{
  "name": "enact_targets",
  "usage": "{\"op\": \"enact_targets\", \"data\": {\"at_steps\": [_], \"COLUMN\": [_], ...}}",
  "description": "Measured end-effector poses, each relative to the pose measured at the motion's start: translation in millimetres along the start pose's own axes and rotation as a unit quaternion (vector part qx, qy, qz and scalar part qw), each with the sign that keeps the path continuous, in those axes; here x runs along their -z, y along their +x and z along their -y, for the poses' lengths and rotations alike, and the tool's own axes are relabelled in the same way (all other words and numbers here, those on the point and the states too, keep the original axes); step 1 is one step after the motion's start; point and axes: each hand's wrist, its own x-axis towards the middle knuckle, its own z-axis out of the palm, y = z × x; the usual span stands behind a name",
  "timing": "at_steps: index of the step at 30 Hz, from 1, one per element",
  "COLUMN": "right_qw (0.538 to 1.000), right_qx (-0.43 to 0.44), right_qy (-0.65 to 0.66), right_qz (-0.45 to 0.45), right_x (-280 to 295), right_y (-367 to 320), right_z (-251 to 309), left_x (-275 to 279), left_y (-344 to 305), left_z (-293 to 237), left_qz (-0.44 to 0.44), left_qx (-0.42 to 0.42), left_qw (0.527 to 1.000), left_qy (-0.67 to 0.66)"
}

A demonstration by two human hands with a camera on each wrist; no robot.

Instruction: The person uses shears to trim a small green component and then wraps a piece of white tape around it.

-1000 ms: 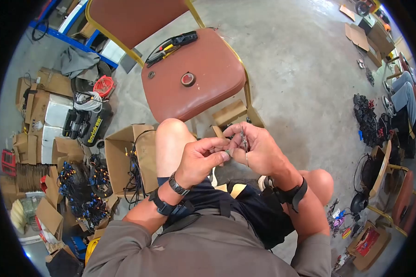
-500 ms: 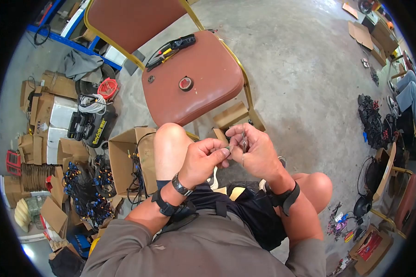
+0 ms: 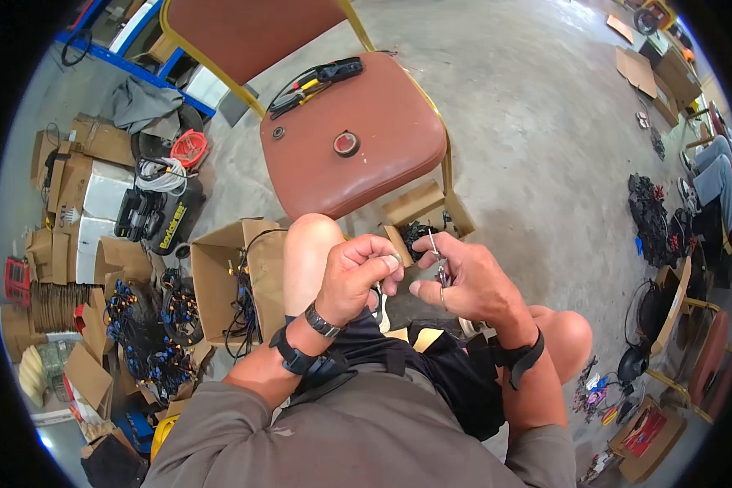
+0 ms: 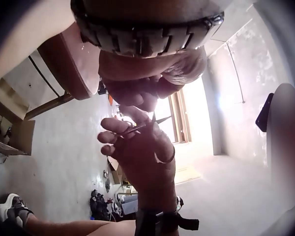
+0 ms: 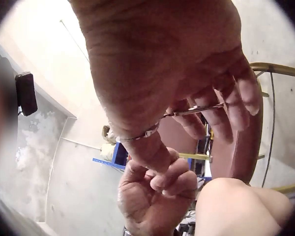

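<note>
In the head view my left hand [image 3: 351,281] pinches a small greenish piece [image 3: 397,258] between thumb and bent forefinger; most of it is hidden by the fingertips. A short gap to the right, my right hand [image 3: 478,283] holds small metal scissors [image 3: 441,267], their tips pointing up and away from me. The left wrist view shows the scissors' blades [image 4: 160,120] spread apart, close below the left fingers. Seen from the right wrist, a metal handle loop [image 5: 137,136] goes round the right thumb, while the other fingers lie fairly straight along the scissors [image 5: 191,111].
Ahead stands a brown chair [image 3: 382,175] bearing a tape roll [image 3: 347,153], a small dark ring [image 3: 278,132] and a cabled black tool [image 3: 339,70]. Cardboard boxes [image 3: 220,297] and bundled cables [image 3: 142,325] crowd the left floor. An open box [image 3: 415,201] sits under the chair.
My right hand has drawn away to the right from the left one, and its thumb has spread from the fingers with the scissors. The left hand keeps its pinch.
</note>
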Motion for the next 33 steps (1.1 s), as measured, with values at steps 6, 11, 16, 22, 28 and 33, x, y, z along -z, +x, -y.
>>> {"op": "enact_targets", "data": {"at_steps": [6,11,16,22,28,33], "right_qw": [0.990,0.986,0.982,0.979,0.984,0.986], "right_qx": [0.082,0.128,0.169,0.184,0.138,0.107], "right_qy": [-0.102,-0.088,-0.075,-0.084,-0.072,-0.075], "right_qz": [0.051,0.063,0.044,0.035,0.086,0.102], "right_x": [-8,-7,-9,-10,-9,-9], "right_y": [23,41,51,58,61,61], "right_z": [-1,-2,-4,-5,-1,1], "left_x": [6,5,6,6,6,6], "left_y": [1,7,12,16,15,11], "left_z": [-5,-10,-14,-18,-25,-25], "left_qz": [-0.009,0.001,-0.012,-0.021,-0.031,-0.043], "left_qx": [-0.021,-0.044,-0.048,-0.052,-0.059,-0.054], "left_qw": [1.000,0.998,0.997,0.996,0.992,0.989], "left_qy": [0.006,0.039,0.061,0.075,0.107,0.134]}}
